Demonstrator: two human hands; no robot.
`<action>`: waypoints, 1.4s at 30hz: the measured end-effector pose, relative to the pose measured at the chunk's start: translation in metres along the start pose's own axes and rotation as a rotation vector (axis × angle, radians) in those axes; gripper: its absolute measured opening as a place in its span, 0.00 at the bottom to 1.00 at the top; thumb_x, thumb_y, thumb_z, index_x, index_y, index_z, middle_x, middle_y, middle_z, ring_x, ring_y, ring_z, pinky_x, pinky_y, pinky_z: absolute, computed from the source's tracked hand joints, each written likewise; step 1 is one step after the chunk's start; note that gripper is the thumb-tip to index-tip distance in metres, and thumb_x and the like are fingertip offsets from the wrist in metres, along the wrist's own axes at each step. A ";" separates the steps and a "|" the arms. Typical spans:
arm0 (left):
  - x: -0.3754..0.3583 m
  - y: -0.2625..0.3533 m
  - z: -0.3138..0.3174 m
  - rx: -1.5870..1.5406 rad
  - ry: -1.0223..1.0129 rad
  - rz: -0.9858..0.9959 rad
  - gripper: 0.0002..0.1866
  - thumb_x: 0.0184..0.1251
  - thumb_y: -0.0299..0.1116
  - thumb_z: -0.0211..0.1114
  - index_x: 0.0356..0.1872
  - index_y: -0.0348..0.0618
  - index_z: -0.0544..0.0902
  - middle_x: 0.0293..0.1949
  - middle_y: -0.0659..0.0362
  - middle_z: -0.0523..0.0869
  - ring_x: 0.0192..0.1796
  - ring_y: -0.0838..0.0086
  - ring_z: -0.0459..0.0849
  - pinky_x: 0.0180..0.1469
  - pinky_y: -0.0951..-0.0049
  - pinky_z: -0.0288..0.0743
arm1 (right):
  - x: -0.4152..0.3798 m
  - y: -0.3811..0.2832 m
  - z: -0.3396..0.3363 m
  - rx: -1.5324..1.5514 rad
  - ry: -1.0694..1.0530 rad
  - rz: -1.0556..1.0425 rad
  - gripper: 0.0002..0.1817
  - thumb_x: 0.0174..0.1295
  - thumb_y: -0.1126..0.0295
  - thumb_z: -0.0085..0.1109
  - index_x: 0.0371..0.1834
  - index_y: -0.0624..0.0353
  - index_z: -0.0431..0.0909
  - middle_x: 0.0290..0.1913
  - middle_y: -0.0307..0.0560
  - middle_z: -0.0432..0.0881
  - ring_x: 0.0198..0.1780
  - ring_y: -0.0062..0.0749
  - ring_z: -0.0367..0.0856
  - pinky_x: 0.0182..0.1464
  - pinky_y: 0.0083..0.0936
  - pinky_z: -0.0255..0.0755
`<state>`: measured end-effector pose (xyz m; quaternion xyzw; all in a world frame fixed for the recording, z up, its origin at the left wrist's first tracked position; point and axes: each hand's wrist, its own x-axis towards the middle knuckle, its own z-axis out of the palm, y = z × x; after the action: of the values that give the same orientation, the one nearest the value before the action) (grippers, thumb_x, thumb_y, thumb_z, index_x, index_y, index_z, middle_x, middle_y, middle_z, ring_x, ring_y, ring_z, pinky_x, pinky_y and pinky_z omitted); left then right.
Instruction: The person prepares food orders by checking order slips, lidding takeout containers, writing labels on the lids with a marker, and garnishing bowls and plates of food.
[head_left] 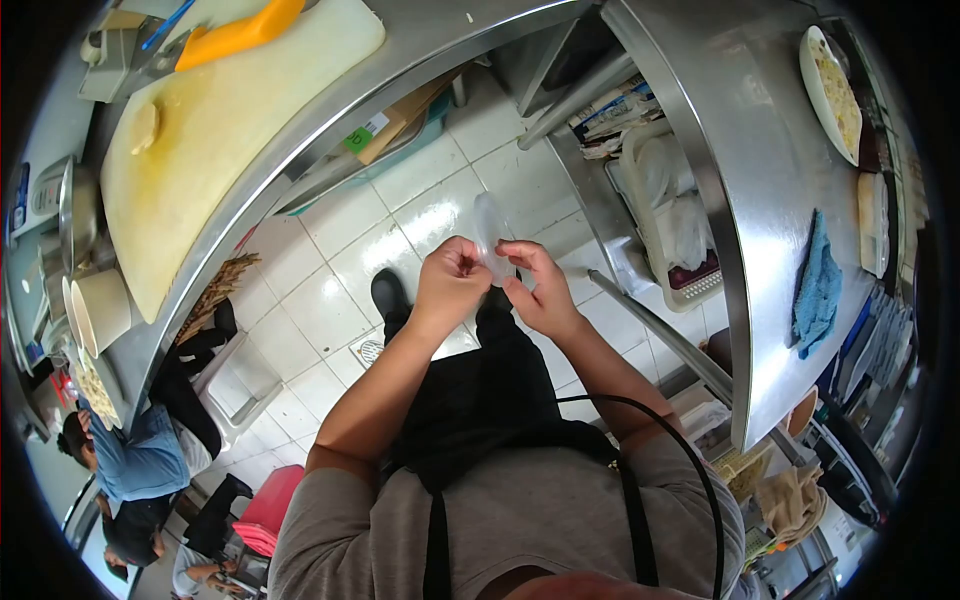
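Observation:
A translucent round plastic lid (487, 228) stands nearly edge-on between my two hands, above the tiled floor. My left hand (452, 285) is closed, its fingertips pinched at the lower left side of the lid. On the other side, my right hand (540, 290) has its thumb and curved fingers against the lid's right edge. Part of the lid's lower rim is hidden behind my fingers.
A cutting board (250, 130) with an orange-handled knife (240, 38) lies on the left counter. On the right steel counter are a blue cloth (818, 285) and a white dish of food (832, 95). A plastic basket (690, 290) sits below. People (150, 450) are at lower left.

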<state>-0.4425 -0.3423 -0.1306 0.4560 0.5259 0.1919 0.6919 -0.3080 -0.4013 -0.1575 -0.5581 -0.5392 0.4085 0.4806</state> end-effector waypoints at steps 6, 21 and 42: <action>0.003 -0.011 0.003 0.210 0.032 0.085 0.03 0.47 0.19 0.53 0.24 0.37 0.71 0.20 0.65 0.73 0.23 0.87 0.69 0.25 0.86 0.64 | 0.005 0.000 0.001 -0.098 -0.109 0.163 0.22 0.46 0.76 0.53 0.48 0.61 0.63 0.44 0.54 0.72 0.45 0.42 0.73 0.44 0.29 0.69; 0.020 -0.019 -0.003 -0.120 -0.030 -0.038 0.06 0.47 0.17 0.53 0.20 0.42 0.69 0.20 0.65 0.72 0.24 0.82 0.74 0.28 0.82 0.72 | -0.015 0.143 -0.209 -1.809 0.512 0.041 0.14 0.59 0.68 0.39 0.45 0.64 0.67 0.41 0.58 0.74 0.41 0.45 0.75 0.42 0.32 0.70; -0.004 -0.023 -0.046 -0.448 0.203 -0.226 0.03 0.52 0.22 0.48 0.24 0.43 0.69 0.23 0.61 0.75 0.25 0.75 0.78 0.26 0.74 0.77 | -0.002 0.233 -0.304 -1.423 0.322 0.274 0.16 0.58 0.67 0.42 0.47 0.65 0.67 0.47 0.59 0.71 0.48 0.49 0.69 0.54 0.37 0.59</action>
<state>-0.4902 -0.3373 -0.1493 0.2082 0.5846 0.2697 0.7363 0.0372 -0.4221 -0.3229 -0.8499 -0.5219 -0.0702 0.0207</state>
